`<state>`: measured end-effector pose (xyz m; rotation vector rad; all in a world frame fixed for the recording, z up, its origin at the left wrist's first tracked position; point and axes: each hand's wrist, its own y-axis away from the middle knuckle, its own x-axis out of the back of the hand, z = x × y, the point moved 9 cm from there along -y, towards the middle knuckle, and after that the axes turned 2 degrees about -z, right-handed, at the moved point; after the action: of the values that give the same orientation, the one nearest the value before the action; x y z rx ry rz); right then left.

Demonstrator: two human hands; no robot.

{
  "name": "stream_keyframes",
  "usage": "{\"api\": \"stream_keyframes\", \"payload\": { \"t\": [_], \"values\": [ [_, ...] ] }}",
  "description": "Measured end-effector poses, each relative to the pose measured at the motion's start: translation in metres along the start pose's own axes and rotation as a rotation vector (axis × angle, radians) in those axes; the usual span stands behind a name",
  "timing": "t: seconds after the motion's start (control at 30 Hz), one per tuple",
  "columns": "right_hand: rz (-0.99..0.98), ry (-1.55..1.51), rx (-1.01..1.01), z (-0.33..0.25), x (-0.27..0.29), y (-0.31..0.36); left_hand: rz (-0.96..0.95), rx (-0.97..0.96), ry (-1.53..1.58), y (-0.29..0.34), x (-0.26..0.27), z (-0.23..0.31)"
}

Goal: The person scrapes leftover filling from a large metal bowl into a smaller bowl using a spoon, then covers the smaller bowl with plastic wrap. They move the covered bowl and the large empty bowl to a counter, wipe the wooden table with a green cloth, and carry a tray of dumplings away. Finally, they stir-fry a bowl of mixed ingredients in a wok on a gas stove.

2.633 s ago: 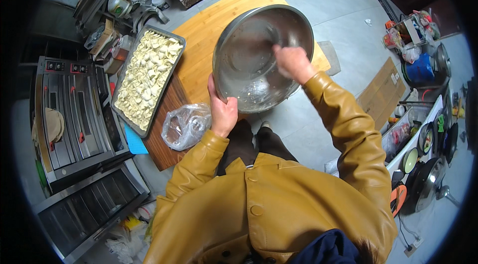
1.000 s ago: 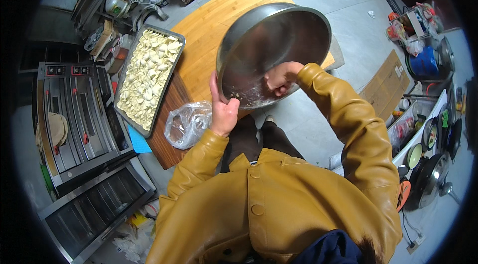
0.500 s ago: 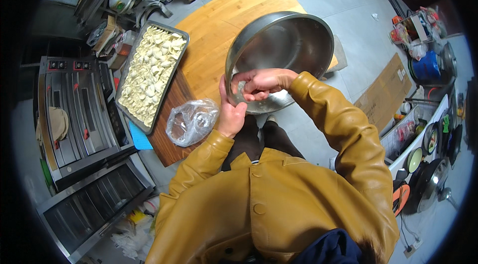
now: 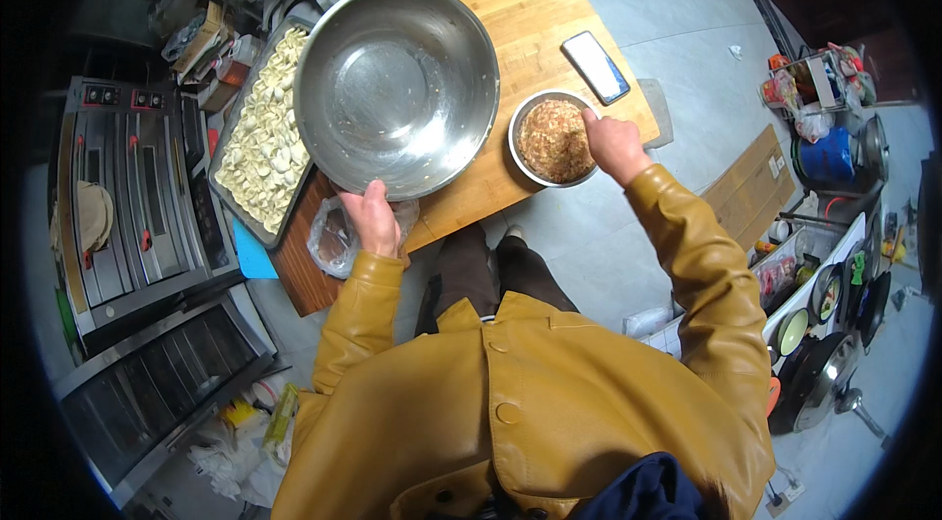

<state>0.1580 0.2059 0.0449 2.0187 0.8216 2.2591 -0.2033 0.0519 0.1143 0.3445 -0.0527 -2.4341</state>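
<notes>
Steel bowl point(image 4: 397, 78) is over the bench point(image 4: 510, 10), its near rim clasped in our left hand point(image 4: 374, 218), thumb uppermost; our right hand point(image 4: 613, 145), fingers closed, grips the right rim of a smaller bowl point(image 4: 514, 149) of brownish mince point(image 4: 554, 139).

Pale wooden tabletop point(image 4: 491, 0), dark brown wood section point(image 4: 302, 283) at its left end. Smartphone point(image 4: 596, 67) lies flat near the right end. Small metal bowl point(image 4: 513, 137) of ground filling point(image 4: 551, 132) is at the near edge; can't tell if it rests fully. Clear plastic bag point(image 4: 332, 237) sits on the dark section. Rimmed baking tray point(image 4: 291, 198) of folded dough pieces point(image 4: 263, 142) lies across the left end. Grey tiled floor point(image 4: 677, 29) carries flattened cardboard point(image 4: 746, 182) and a white scrap point(image 4: 736, 52)
</notes>
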Motion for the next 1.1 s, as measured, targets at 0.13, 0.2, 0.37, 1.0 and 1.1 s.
{"api": "stream_keyframes", "payload": {
  "t": [0.13,0.2,0.37,1.0,1.1],
  "values": [
    [0.043,0.394,-0.046,-0.034,-0.045,-0.019,0.013,-0.025,0.006,0.001,0.002,0.005],
    [0.046,0.703,-0.081,-0.054,-0.056,-0.018,0.018,-0.027,0.014,0.001,0.002,0.006],
    [0.051,0.533,0.090,-0.070,-0.058,-0.012,0.021,0.005,0.037,-0.002,-0.002,0.002],
    [-0.109,-0.580,-0.120,-0.035,-0.056,0.050,-0.053,0.611,0.235,-0.029,-0.055,-0.131],
    [-0.075,-0.634,-0.224,-0.030,-0.060,0.058,-0.047,0.613,0.233,-0.034,-0.049,-0.143]
  ]
}}
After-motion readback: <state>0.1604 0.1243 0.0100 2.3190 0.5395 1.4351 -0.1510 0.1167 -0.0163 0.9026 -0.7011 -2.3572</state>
